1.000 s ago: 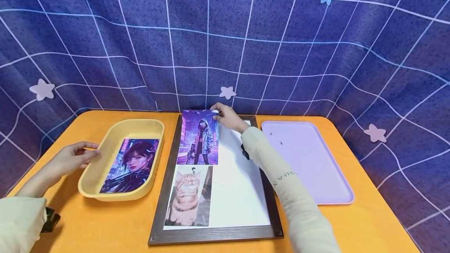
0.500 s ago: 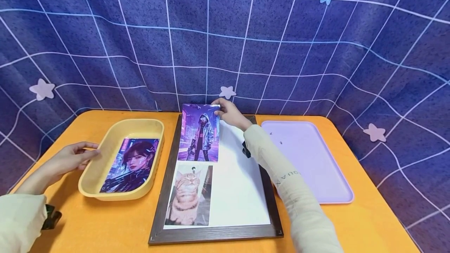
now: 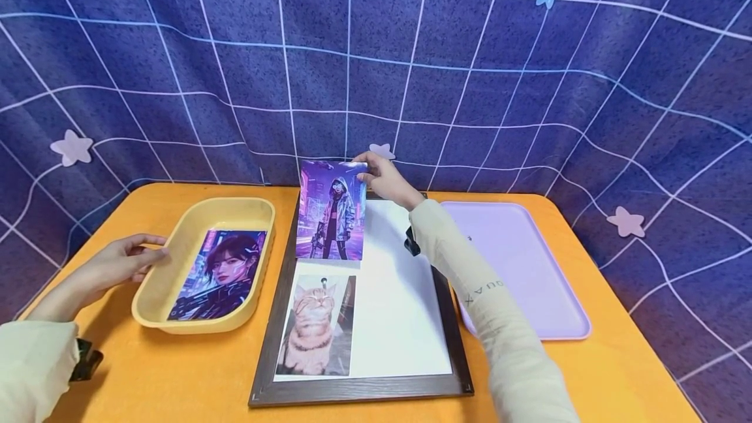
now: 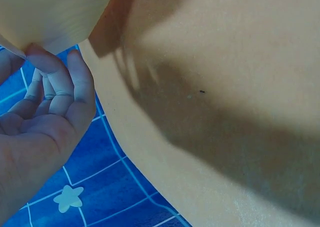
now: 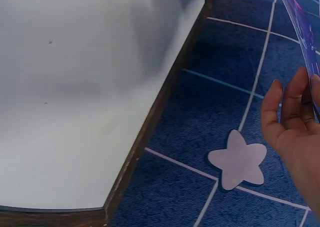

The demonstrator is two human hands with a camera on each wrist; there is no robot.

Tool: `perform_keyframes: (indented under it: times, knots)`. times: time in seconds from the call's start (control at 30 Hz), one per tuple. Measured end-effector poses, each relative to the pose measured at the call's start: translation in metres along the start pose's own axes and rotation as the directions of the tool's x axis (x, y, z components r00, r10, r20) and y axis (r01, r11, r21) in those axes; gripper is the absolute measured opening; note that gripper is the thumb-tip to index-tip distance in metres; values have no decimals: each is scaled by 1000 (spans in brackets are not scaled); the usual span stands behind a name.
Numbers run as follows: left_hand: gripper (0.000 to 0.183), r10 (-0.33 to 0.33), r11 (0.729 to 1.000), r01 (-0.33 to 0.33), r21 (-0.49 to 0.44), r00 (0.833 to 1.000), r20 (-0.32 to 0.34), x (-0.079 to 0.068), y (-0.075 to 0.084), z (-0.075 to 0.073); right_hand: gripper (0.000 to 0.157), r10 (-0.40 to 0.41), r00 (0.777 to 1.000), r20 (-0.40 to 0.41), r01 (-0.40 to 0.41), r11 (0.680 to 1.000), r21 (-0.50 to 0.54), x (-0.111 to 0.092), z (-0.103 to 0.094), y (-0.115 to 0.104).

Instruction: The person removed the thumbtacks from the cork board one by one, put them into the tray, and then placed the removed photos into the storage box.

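Observation:
My right hand pinches the top right corner of a purple picture print showing a hooded figure. The print is raised over the upper left of a dark-framed white board. In the right wrist view, the print appears nearly edge-on between thumb and fingers. A cat picture lies on the board's lower left. My left hand holds the near-left rim of a yellow basin between thumb and fingers. Inside the basin lies another purple picture of a person.
To the right of the board lies a lilac tray with a tiny dark bit on it, partly covered by my right sleeve. Everything stands on an orange table. A blue gridded curtain with stars hangs along the back edge.
My right hand has lifted the purple print upward and away from the board, widening the gap above the cat picture. The left hand and basin stay in place.

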State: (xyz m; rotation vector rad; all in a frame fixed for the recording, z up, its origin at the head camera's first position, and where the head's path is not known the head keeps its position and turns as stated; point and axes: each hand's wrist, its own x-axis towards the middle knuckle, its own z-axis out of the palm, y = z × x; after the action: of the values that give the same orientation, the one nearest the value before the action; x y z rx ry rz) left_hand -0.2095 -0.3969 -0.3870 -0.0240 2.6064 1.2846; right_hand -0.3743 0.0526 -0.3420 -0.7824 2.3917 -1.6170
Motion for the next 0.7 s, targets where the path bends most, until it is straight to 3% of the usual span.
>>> perform_keyframes:
  times: [0.33,0.7]
  knots:
    - [50,-11,1000,11,28,1000,3,0,1,1,24,-32,999,6,32,999,14,3,2,-13]
    - [50,-7,1000,7,22,1000,-4,-1,2,2,25,-74,996,46,72,996,48,6,26,-39]
